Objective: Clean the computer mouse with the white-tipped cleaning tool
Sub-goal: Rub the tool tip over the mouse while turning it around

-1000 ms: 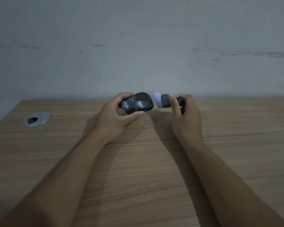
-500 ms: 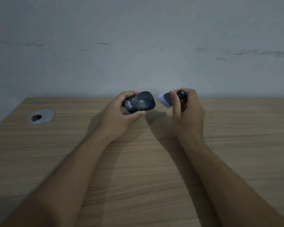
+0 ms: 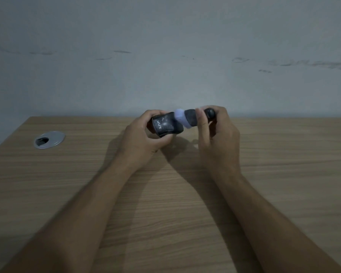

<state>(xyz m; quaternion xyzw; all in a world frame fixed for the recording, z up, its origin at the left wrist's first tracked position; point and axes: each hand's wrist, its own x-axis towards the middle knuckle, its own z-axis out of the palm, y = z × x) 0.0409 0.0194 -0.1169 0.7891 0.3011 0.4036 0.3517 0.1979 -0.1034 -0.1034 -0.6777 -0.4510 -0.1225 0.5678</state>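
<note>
Both hands are engaged above the surface (image 3: 165, 203): left hand (image 3: 144, 138) closed around the mouse (image 3: 165, 125), right hand (image 3: 217, 134) closed on the cleaning tool (image 3: 191, 117). White tip touches the mouse's top. Cleaning appears underway; pale smudges remain.

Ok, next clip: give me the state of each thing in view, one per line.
Black computer mouse: held off the desk in the left hand, dusty.
White-tipped black cleaning tool: gripped by the right hand, white tip against the mouse.
Round silver cable grommet: set in the wooden desk, opening uncovered.
</note>
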